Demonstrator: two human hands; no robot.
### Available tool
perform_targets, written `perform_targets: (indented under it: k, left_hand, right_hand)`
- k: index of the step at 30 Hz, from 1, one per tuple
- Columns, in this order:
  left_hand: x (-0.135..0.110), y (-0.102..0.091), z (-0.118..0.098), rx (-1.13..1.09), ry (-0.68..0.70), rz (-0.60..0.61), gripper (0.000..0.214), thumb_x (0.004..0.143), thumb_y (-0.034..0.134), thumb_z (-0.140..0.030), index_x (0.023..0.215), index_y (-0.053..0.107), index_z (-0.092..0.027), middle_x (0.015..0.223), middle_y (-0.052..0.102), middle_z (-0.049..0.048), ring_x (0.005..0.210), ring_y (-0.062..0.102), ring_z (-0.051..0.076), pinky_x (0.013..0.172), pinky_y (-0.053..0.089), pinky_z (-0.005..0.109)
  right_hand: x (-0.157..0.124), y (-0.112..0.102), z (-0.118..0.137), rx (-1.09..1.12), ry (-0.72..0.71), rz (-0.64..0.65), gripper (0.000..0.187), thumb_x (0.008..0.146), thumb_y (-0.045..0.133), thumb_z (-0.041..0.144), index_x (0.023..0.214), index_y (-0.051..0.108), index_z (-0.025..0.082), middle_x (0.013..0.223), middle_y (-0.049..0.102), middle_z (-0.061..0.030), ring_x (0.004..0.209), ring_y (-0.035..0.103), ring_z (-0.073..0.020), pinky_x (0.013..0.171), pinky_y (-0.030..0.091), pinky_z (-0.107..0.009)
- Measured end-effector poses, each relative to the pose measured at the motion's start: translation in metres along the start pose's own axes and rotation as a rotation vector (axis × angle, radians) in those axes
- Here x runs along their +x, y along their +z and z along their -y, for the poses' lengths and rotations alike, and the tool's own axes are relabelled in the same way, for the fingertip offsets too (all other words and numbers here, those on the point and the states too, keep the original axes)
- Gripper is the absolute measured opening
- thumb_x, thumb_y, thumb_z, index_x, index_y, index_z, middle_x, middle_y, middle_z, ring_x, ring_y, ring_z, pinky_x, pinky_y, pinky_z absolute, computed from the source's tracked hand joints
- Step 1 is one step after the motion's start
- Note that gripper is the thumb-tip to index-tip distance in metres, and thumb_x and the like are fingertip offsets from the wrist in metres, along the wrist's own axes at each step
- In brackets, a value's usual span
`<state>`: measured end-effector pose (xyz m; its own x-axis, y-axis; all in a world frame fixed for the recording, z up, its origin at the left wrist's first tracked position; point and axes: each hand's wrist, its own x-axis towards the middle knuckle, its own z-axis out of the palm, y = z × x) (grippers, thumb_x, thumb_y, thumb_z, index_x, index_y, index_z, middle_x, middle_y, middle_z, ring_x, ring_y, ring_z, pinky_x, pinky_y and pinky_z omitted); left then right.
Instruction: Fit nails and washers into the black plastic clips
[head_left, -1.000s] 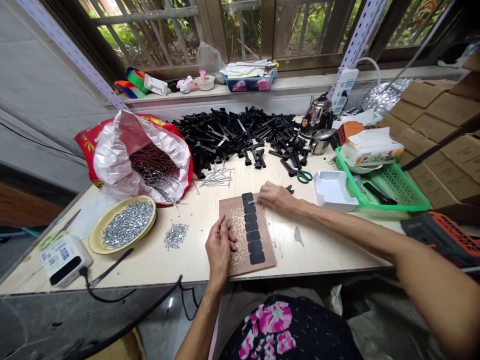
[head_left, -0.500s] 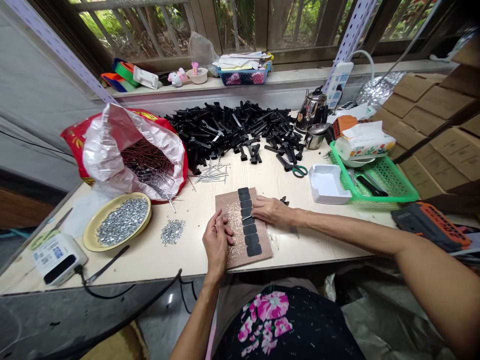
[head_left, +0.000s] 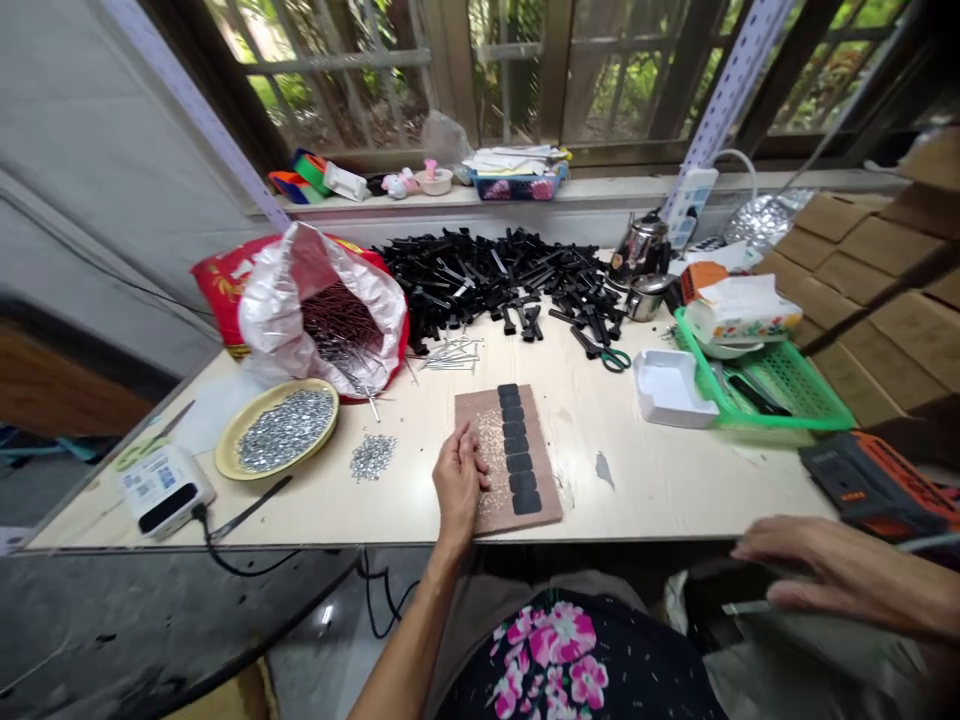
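Note:
My left hand (head_left: 459, 485) rests on the left side of a brown board (head_left: 551, 500), fingers curled together; whether anything is inside them is hidden. Down the board's right half runs a column of several flat black rectangular pieces (head_left: 518, 462). Pale speckled wear marks cover the board beside my left fingers. Past the table's front edge at the right, my right hand (head_left: 829, 565) is smeared by motion, with thumb and fingers apart and nothing visible between them. Beneath it lies a grey-green plastic sack (head_left: 795, 650).
Black plastic parts (head_left: 495, 275) are heaped at the back. Left are a red-and-white bag (head_left: 262, 310) of metal rods, a yellow bowl (head_left: 330, 425) and a small pile of metal bits (head_left: 373, 457). Scissors (head_left: 616, 360), a white tray (head_left: 671, 390) and a green basket (head_left: 832, 405) are right.
My right hand has left the board and moved right, beyond the table edge. The silvery pin and small black piece by it no longer show on the board and table. My left hand stays on the board.

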<state>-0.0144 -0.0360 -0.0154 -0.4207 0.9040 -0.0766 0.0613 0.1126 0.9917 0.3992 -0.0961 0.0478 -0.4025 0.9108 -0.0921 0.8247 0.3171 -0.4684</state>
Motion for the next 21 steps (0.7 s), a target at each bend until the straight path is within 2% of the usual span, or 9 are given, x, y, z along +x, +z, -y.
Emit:
perform_targets:
  k: [1,3,5,8,10,11,15,18,21]
  left_hand:
    - [0.000,-0.001,0.000,-0.001,-0.001,-0.001,0.057,0.085,0.047,-0.053,0.125,0.054,-0.014,0.069,0.057,-0.0009,0.038,0.046,0.005,0.036,0.041,0.018]
    - [0.000,-0.003,0.001,-0.004,0.001,-0.007,0.056,0.084,0.047,-0.054,0.124,0.055,-0.015,0.067,0.057,-0.0015,0.037,0.046,0.005,0.036,0.041,0.018]
    - [0.000,-0.004,0.000,-0.011,-0.005,-0.014,0.057,0.084,0.047,-0.055,0.124,0.055,-0.015,0.066,0.057,-0.0016,0.037,0.046,0.005,0.036,0.041,0.018]
    - [-0.001,-0.007,-0.001,-0.026,-0.025,-0.020,0.059,0.083,0.048,-0.056,0.124,0.055,-0.015,0.065,0.057,-0.0016,0.037,0.046,0.006,0.036,0.041,0.019]
    - [-0.002,-0.008,-0.001,-0.022,-0.034,-0.014,0.060,0.082,0.049,-0.057,0.124,0.056,-0.015,0.063,0.056,-0.0019,0.037,0.046,0.006,0.036,0.041,0.020]
    - [-0.002,-0.009,-0.001,-0.017,-0.037,-0.012,0.060,0.081,0.050,-0.058,0.124,0.056,-0.015,0.062,0.056,-0.0022,0.037,0.046,0.007,0.037,0.041,0.020]
    - [0.000,-0.009,-0.002,-0.016,-0.101,-0.025,0.062,0.078,0.055,-0.059,0.122,0.059,-0.016,0.056,0.053,-0.0027,0.037,0.046,0.009,0.037,0.041,0.022]
    - [0.009,-0.003,-0.010,-0.071,-0.182,0.015,0.067,0.071,0.061,-0.062,0.120,0.060,-0.016,0.052,0.053,-0.0030,0.036,0.045,0.011,0.035,0.040,0.024]
    - [0.025,0.006,-0.025,-0.144,-0.211,0.086,0.070,0.068,0.063,-0.062,0.120,0.060,-0.014,0.052,0.055,-0.0022,0.036,0.047,0.011,0.036,0.040,0.024]
  right_hand:
    - [0.000,-0.003,-0.006,0.007,-0.013,0.072,0.028,0.070,0.069,0.053,0.094,0.072,0.038,0.093,0.069,-0.0128,0.086,0.066,-0.0225,0.075,0.049,-0.034]
    - [0.024,-0.009,0.002,0.030,-0.053,0.138,0.028,0.078,0.064,0.048,0.104,0.068,0.038,0.104,0.067,-0.0144,0.096,0.064,-0.0228,0.081,0.047,-0.035]
    - [0.073,-0.013,0.031,0.053,-0.093,0.091,0.025,0.085,0.055,0.047,0.101,0.069,0.035,0.103,0.068,-0.0127,0.094,0.064,-0.0214,0.080,0.047,-0.033]
    - [0.171,-0.007,0.084,0.081,-0.157,0.049,0.035,0.090,0.043,0.046,0.090,0.070,0.024,0.089,0.070,-0.0092,0.079,0.066,-0.0204,0.070,0.047,-0.029]
    - [0.239,0.003,0.105,0.072,-0.052,-0.013,0.034,0.091,0.043,0.042,0.085,0.068,0.019,0.080,0.070,-0.0058,0.073,0.066,-0.0187,0.069,0.045,-0.026]
    - [0.272,0.008,0.110,0.057,0.085,-0.059,0.031,0.090,0.046,0.038,0.085,0.068,0.018,0.079,0.070,-0.0045,0.074,0.067,-0.0177,0.071,0.044,-0.024]
    - [0.374,0.024,0.113,-0.002,0.342,-0.208,0.039,0.094,0.037,0.037,0.110,0.061,0.011,0.098,0.068,-0.0157,0.095,0.065,-0.0224,0.078,0.043,-0.028]
    - [0.418,0.028,0.112,-0.014,0.463,-0.227,0.041,0.090,0.045,0.041,0.107,0.063,0.008,0.109,0.064,-0.0231,0.104,0.061,-0.0288,0.079,0.044,-0.033]
    - [0.438,0.027,0.111,0.006,0.486,-0.191,0.028,0.078,0.060,0.034,0.092,0.068,0.010,0.101,0.067,-0.0197,0.101,0.062,-0.0287,0.075,0.044,-0.031]
